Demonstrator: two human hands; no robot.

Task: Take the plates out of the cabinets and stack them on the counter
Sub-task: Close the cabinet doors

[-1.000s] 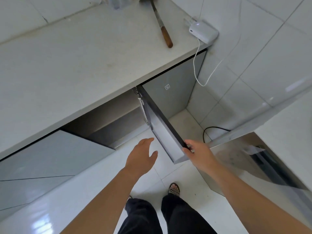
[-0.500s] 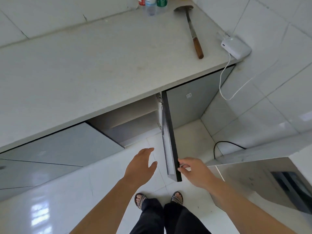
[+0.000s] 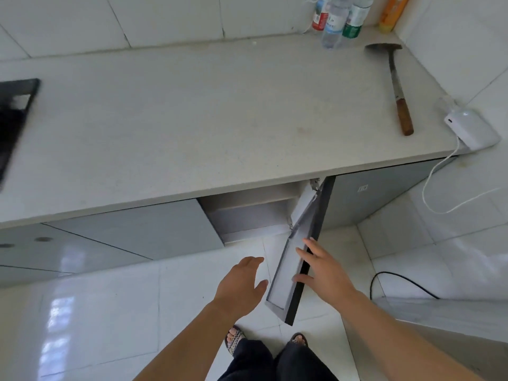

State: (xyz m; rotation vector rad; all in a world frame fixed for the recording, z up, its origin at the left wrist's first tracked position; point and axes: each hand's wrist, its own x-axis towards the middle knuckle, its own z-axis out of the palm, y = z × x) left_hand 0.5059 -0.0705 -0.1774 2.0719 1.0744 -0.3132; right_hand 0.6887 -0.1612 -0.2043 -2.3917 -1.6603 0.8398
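Right hand (image 3: 325, 273) rests flat-fingered on the cabinet door (image 3: 284, 273) — left hand (image 3: 242, 284) spread, empty.

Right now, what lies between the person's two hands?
In the head view, the open cabinet door stands between them: the right hand touches its edge, the left hand is apart from it.

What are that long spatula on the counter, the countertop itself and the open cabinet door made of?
Long-handled spatula: dull grey metal blade and shaft, brown handle that looks like wood.
Pale countertop: matte, faintly speckled slab, likely stone or composite.
Open grey cabinet door: smooth pale inner face, dark edge, probably laminated board.
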